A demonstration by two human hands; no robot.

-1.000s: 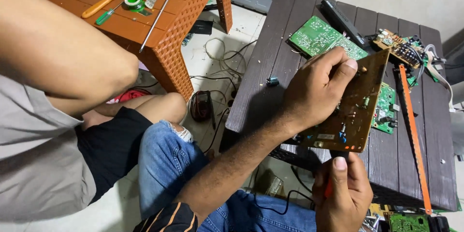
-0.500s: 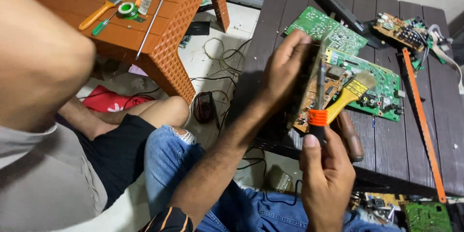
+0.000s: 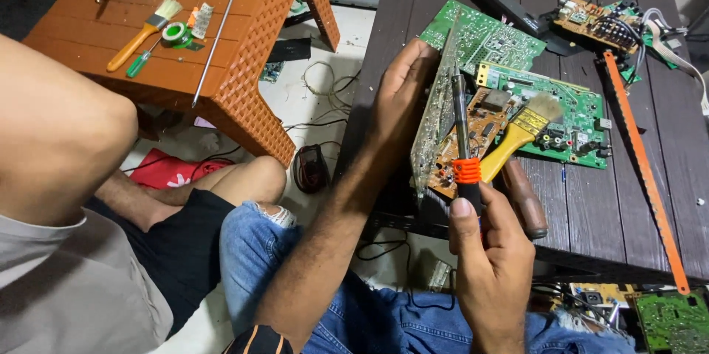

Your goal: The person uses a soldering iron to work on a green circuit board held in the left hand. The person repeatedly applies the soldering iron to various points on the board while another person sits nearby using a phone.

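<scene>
Left hand: the left hand (image 3: 402,92) grips a circuit board (image 3: 436,114) by its left edge, fingers wrapped behind it, thumb on the near face; the board stands on edge, almost upright, above the dark desk (image 3: 583,214).
Right hand: the right hand (image 3: 491,265) holds a soldering iron (image 3: 461,140) by its handle, fingers curled shut around the grip below the orange collar, thumb pressed along the top.
Iron position: shaft points away from the person, tip close against the upright board's right face; whether it touches, cannot tell.
Under the board: a brown board (image 3: 476,136) and a large green board (image 3: 565,114) lie flat on the desk, just right of the held board.
Brush: a yellow-handled brush (image 3: 517,140) lies across the brown and green boards, bristles toward the far right.
Near right: a brown-handled tool (image 3: 526,199) lies on the desk beside the right hand.
Far right: an orange saw blade (image 3: 642,169) runs near-to-far along the desk.
Left of scene: an orange stool (image 3: 244,81) carries a second brush (image 3: 144,33), a roll of green tape (image 3: 176,33) and a long screwdriver (image 3: 220,25).
Another person: a bare knee (image 3: 66,140) fills the near left.
</scene>
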